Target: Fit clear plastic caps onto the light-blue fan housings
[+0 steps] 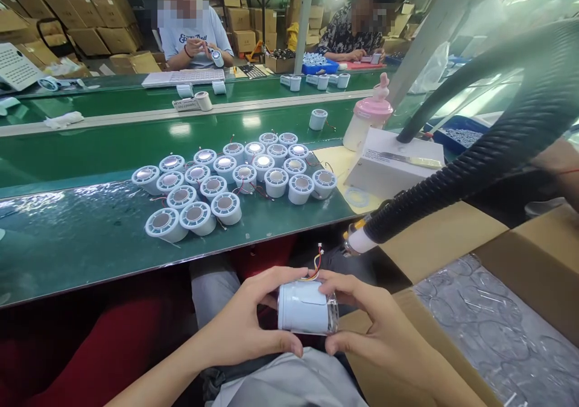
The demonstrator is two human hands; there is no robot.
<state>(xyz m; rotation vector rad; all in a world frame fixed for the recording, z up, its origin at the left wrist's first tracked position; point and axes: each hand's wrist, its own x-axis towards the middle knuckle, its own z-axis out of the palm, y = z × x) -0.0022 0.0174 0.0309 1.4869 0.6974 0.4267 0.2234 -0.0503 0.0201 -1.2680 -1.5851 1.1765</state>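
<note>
Above my lap, both hands grip a light-blue cylindrical housing [302,308] lying on its side. My left hand [253,310] is wrapped round its left end, thumb below and fingers above. My right hand [366,310] pinches the right end, where a clear plastic cover [333,313] shows. Thin red, yellow and dark wires [318,262] with small white plugs stick up from the housing's top. Beyond my hands, several similar light-blue housings [226,208] stand grouped on the green bench [81,244], round metallic discs facing up.
A thick black hose [443,196] with a white nozzle reaches in from the right, over an open carton [402,310] of clear plastic parts [488,316]. Behind stand a white box [393,160] and a pink-lidded bottle [368,117]. Two people [194,39] work across the bench.
</note>
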